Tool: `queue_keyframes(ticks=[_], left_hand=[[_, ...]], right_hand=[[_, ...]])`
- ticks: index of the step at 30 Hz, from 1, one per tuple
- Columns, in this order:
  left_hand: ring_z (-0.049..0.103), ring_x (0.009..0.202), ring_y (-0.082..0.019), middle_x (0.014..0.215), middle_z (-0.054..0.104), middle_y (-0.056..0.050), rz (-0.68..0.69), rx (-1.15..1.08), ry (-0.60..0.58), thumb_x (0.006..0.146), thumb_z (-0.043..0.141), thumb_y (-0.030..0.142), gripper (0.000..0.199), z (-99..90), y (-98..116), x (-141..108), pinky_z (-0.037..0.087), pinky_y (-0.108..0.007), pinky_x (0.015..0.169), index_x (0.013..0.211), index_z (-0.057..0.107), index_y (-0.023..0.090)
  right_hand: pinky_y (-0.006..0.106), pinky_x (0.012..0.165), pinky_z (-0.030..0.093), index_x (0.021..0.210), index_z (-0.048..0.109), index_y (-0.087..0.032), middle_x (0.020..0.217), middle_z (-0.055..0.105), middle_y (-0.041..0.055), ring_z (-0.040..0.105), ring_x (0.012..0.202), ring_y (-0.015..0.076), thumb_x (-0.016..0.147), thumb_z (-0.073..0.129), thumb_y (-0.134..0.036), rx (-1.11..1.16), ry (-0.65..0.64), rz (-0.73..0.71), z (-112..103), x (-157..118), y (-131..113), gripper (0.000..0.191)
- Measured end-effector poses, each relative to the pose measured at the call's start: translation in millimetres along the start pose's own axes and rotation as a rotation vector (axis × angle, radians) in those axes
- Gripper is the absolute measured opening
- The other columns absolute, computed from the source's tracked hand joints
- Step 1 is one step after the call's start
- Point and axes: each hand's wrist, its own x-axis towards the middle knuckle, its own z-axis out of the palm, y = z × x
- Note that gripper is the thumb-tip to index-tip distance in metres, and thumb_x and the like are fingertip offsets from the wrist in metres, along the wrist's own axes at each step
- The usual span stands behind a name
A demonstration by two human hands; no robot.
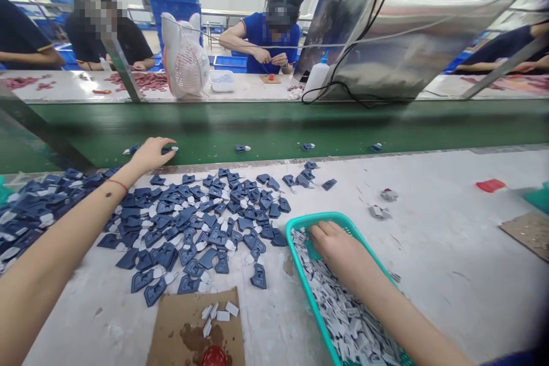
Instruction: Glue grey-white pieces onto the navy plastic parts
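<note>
My left hand [154, 154] reaches over the near edge of the green conveyor belt [274, 126], thumb and fingers around a small blue and white piece [170, 150]. My right hand [328, 240] dips into the far end of a teal basket [315, 311] of small grey pieces [343, 320]; its fingertips are hidden among them. Many dark blue pieces [218, 237], some with white parts, lie heaped on the white table. In front, a cardboard sheet [171, 326] carries several small light grey pieces [223, 315] and a red round item [214, 356].
More blue and white pieces [242, 148] lie spaced along the belt. Beyond it, people [274, 40] work at another table near a white bottle [317, 77]. Metal posts [122, 68] rise at the left. A red item [490, 185] and cardboard [527, 233] lie at the right.
</note>
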Motion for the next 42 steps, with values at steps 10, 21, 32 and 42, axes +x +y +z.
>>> queue_keyframes(ticks=[10,21,32,42], left_hand=[[0.062,0.113,-0.026,0.128,0.062,-0.011,-0.271,-0.18,0.048,0.094,0.063,0.031,0.032,-8.3,7.0,-4.3,0.052,-0.049,0.095,0.122,0.062,0.015],[0.071,0.083,-0.018,0.082,0.07,-0.008,-0.434,-1.063,0.252,0.08,0.065,0.012,0.006,-43.5,64.4,-97.5,0.059,-0.03,0.083,0.086,0.067,0.011],[0.067,0.055,-0.01,0.081,0.074,-0.004,-0.614,-1.423,0.074,0.057,0.092,0.036,0.036,-31.6,112.1,-292.9,0.055,-0.016,0.051,0.075,0.069,0.014],[0.074,0.102,-0.023,0.108,0.076,-0.01,-0.548,-1.313,0.078,0.076,0.081,0.025,0.017,-0.4,121.4,-377.7,0.062,-0.027,0.084,0.088,0.073,0.016]], right_hand=[[0.038,0.068,0.052,0.094,0.064,-0.013,0.083,0.067,0.0141,0.066,0.082,0.0323,0.074,0.045,0.014,-0.092,-0.011,0.027,-1.3,-6.7,-13.5,0.039],[0.039,0.074,0.055,0.084,0.072,-0.015,0.087,0.074,0.0143,0.072,0.083,0.0297,0.086,0.047,-0.005,0.275,0.047,0.249,-14.1,-5.7,-17.4,0.026],[0.037,0.071,0.059,0.081,0.078,-0.02,0.074,0.078,0.0068,0.073,0.072,0.0251,0.071,0.08,-0.042,1.389,0.162,0.717,-65.9,-43.9,-119.8,0.024],[0.028,0.061,0.051,0.072,0.078,-0.017,0.06,0.072,0.0024,0.062,0.058,0.0153,0.062,0.088,-0.043,1.767,-0.188,0.717,-45.0,-51.4,-205.4,0.029]])
